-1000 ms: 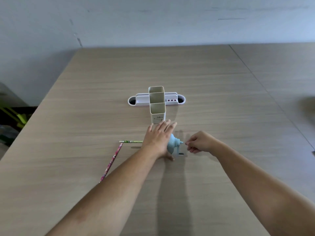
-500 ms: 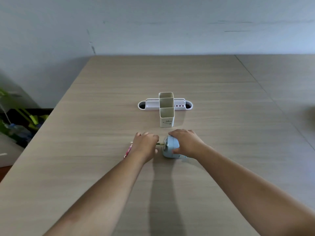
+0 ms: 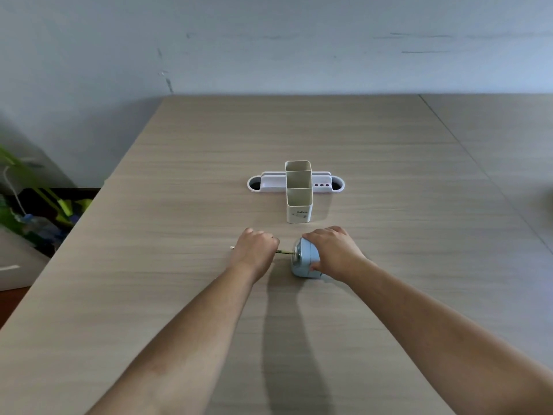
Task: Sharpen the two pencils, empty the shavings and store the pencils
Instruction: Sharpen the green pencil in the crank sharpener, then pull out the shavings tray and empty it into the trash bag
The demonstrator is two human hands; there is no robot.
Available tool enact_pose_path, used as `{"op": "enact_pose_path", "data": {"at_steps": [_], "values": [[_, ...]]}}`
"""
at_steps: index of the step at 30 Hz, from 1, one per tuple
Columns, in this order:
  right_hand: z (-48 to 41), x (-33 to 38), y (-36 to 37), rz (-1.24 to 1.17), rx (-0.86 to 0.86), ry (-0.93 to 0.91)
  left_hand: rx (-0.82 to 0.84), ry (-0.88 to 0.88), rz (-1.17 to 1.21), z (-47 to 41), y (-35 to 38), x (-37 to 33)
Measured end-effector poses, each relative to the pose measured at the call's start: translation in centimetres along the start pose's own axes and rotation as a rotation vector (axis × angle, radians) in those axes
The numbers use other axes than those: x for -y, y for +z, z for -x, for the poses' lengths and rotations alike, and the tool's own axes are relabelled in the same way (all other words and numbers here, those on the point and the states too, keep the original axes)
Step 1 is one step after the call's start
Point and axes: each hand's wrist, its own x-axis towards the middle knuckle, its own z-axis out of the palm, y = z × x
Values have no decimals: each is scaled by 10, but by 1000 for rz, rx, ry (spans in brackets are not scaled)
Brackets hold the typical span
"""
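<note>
Pale blue and rounded, the smooth plastic sharpener (image 3: 303,260) sits on the wood-grain table (image 3: 389,181) under the right hand (image 3: 333,253), whose palm and curled fingers clamp over its top and far side. Just to its left, the left hand (image 3: 256,250) is clenched in a fist around a thin green pencil (image 3: 282,251), held level with its tip at the sharpener's metal face. Beyond both hands stands a white plastic organiser (image 3: 297,190) with tall square cups.
</note>
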Motion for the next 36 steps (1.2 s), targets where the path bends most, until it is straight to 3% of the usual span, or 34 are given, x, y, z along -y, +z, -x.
{"op": "enact_pose_path", "data": {"at_steps": [3, 7, 14, 21, 36], "values": [[-2, 1, -1, -15, 2, 4, 14, -55, -27, 9, 4, 18], [-2, 2, -1, -44, 17, 15, 92, -299, -71, 32, 9, 75], [-3, 3, 0, -58, -3, 26, 141, -524, 435, 37, 10, 51], [-2, 2, 1, -87, -19, 36, 240, -602, 635, 51, 39, 23], [-2, 2, 2, -94, -13, 46, 220, -655, 674, 58, 44, 17]]}}
